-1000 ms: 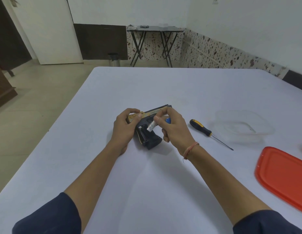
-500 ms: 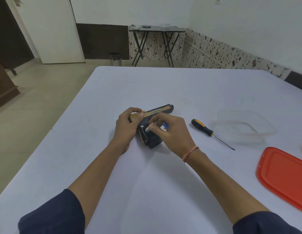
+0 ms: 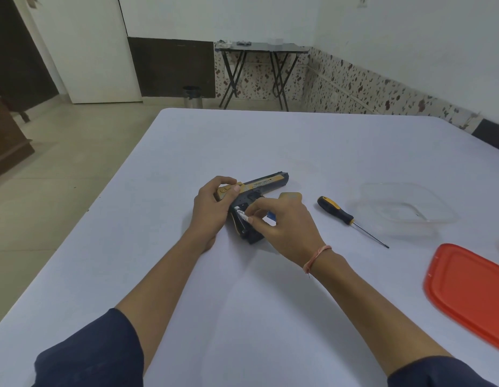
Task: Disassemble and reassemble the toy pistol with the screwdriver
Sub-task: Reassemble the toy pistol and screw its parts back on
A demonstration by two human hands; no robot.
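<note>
We pin toy pistol [image 3: 252, 201] on counter [image 3: 270, 303] with left hand [image 3: 213, 206]; right hand [image 3: 281, 222] pinches small silver part [image 3: 243, 217] at grip. Screwdriver [image 3: 339, 212] idle beside; probably mid-task, stage unclear.

Black and tan toy pistol [image 3: 259, 188] with dark lettering on the tan strip, lying on a pale lavender-white bench [image 3: 242, 141]. Black and yellow screwdriver [image 3: 336, 210], clear container [image 3: 404, 208], red lid [image 3: 471, 291]. Speckled maroon-on-white wall tiles [image 3: 354, 88], navy sleeves [image 3: 89, 356].
</note>
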